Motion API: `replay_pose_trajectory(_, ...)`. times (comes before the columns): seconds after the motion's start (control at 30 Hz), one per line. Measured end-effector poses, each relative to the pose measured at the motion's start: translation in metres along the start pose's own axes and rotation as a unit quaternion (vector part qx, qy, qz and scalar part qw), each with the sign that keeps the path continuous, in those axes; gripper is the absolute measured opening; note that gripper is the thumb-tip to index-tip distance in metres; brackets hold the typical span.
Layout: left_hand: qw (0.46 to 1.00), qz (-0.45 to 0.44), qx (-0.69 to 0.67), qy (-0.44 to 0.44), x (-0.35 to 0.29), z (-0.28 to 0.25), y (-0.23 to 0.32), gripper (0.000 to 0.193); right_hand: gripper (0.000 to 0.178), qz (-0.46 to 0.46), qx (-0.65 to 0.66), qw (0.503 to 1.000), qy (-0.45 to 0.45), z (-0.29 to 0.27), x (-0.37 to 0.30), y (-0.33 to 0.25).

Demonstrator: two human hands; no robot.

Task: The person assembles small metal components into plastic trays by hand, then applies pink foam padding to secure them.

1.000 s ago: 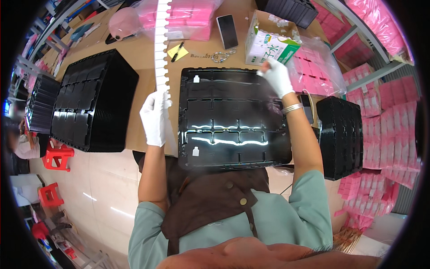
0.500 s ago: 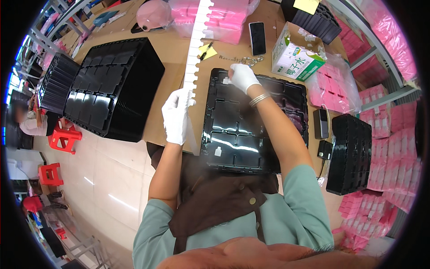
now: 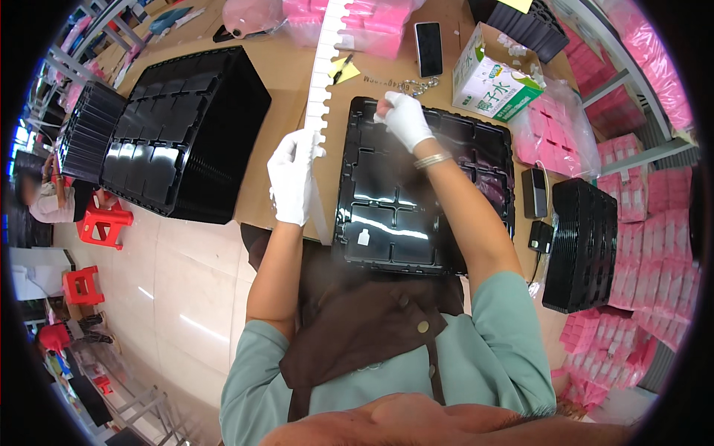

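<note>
My left hand (image 3: 291, 177), in a white glove, is closed around a long white strip (image 3: 317, 104) with a notched right edge. The strip runs from the far side of the table to below the hand. My right hand (image 3: 407, 121), also gloved with bare fingertips, is above the far left part of a glossy black compartment tray (image 3: 383, 178). Its fingers are pinched together; what they hold, if anything, is too small to tell. A small white bottle-shaped sticker (image 3: 364, 237) lies on the tray's near left compartment.
A tall stack of black trays (image 3: 193, 134) stands left, another stack (image 3: 584, 245) right. Beyond the tray are a phone (image 3: 428, 49), a chain (image 3: 424, 87), yellow notes with a pen (image 3: 343, 70) and an open carton (image 3: 494, 82). Pink packs (image 3: 554, 134) lie in plastic.
My right hand has drawn slightly up and away from the tray's far left corner. The white piece seen by its fingertips no longer shows there. My left hand still grips the strip.
</note>
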State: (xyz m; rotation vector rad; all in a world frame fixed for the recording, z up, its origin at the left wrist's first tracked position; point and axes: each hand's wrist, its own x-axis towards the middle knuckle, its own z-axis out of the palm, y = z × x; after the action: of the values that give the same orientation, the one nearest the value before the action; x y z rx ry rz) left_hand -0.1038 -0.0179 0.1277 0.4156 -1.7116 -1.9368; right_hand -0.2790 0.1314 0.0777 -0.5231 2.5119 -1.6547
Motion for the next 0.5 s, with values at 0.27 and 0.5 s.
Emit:
replay_pose_trajectory(0.27,1.0,-0.015,0.027,-0.003,0.008,0.002,-0.007,0.029,0.01,0.073,-0.02,0.962,-0.263,-0.004,-0.168,-0.047)
replay_pose_trajectory(0.5,0.99,-0.036,0.136,0.001,-0.004,-0.005,-0.016,0.039,0.002,-0.032,-0.127,0.953,-0.273,-0.001,-0.198,-0.057)
